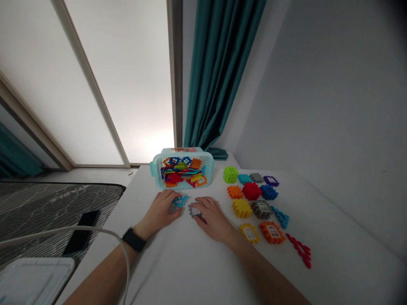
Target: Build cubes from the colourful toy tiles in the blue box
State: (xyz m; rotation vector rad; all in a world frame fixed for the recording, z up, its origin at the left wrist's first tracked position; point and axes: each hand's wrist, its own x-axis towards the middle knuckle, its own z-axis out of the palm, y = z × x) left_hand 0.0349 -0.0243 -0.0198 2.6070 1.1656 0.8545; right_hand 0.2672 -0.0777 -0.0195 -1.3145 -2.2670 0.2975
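Note:
My left hand (163,210), with a dark watch on its wrist, grips a light blue building piece (180,201) between thumb and fingers just above the white table (190,271). Close beside it, my right hand (212,218) has its fingers closed over a grey toothed window piece (194,210), hiding part of it. The blue and grey pieces are near each other with a small gap between them. Just beyond both hands stands a light teal bin (153,170) tipped toward me, full of colourful interlocking pieces.
To the right, pieces lie in rough rows: a green stack (230,174), a red one (252,191), a yellow one (242,208), an orange window block (272,233) and a red triangle (299,250). A white cable (95,229) crosses my left forearm. A teal curtain (219,72) hangs behind.

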